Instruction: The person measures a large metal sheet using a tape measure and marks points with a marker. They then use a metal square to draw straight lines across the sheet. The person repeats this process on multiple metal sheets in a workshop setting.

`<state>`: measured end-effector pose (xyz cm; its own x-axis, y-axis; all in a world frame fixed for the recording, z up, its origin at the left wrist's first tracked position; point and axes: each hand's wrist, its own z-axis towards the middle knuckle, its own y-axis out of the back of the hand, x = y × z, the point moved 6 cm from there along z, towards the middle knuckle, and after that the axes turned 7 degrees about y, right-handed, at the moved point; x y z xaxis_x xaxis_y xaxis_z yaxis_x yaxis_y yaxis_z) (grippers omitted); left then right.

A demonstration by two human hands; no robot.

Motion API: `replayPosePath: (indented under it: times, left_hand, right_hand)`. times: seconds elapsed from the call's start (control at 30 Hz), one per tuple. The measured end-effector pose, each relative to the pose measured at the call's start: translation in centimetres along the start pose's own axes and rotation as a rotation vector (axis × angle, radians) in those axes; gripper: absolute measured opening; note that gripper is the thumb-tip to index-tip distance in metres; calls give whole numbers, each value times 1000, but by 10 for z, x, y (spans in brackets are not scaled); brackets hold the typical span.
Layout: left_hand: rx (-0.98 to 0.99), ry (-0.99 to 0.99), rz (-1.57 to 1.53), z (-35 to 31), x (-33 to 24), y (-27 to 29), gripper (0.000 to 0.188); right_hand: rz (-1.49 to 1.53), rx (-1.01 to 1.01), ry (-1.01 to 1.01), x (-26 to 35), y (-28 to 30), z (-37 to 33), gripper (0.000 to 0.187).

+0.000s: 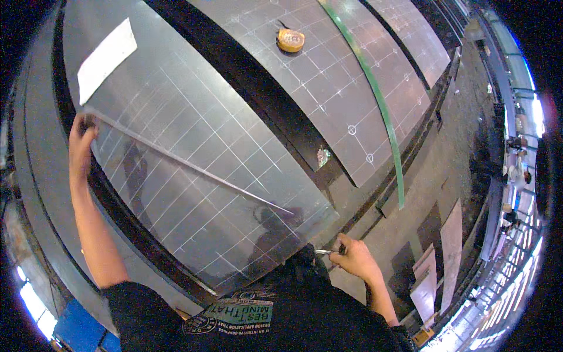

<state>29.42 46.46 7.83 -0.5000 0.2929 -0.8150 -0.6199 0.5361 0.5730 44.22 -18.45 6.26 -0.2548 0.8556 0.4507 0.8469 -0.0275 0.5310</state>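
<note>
A large grey metal plate (176, 123) lies before me, marked with a grid of thin white lines. Across it slants a long thin straightedge (193, 166), reaching from the upper left to the lower right. My left hand (81, 144) is closed on its far-left end, at the plate's left border; the fingers are slightly blurred. Beyond the plate's lower right corner, my right hand (355, 259) is closed round a slim, pale, pen-like tool (322, 252), whose tip points left. Its exact kind is too small to make out. A white sheet (107, 61) lies on the plate above my left hand.
Further right lies a second plate (334, 88) with white lines and circles, holding a yellow tape measure (291, 40). Across its right side runs a green strip (378, 97). Dark gaps separate the plates. Loose metal pieces (425, 287) rest on the floor at the right.
</note>
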Motion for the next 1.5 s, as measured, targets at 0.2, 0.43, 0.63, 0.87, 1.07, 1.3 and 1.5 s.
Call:
replayPosePath:
  times: [0.2, 0.43, 0.63, 0.87, 1.07, 1.3, 1.5]
  left_hand:
    - [-253, -141, -20, -216, -95, 66, 33]
    - [-474, -353, -43, -436, -183, 76, 15]
    - [-631, -391, 7, -539, -225, 52, 20]
    - [-594, -373, -249, -597, -219, 9, 22]
    - [-479, -497, -195, -616, -271, -30, 25]
    - [-375, -519, -333, -620, -291, -51, 29]
    - [-443, -338, -342, -632, -281, -51, 26]
  right_hand:
    - [253, 292, -27, -106, -49, -12, 17]
    - [218, 159, 70, -276, -127, 14, 46]
    - [294, -177, 485, -521, -215, -44, 30]
    - [-794, 248, 445, -650, -235, -44, 28]
    - [549, -330, -20, -444, -161, -97, 30]
    - [892, -215, 343, -291, -66, -160, 35]
    - [715, 74, 445, -246, -61, -199, 37]
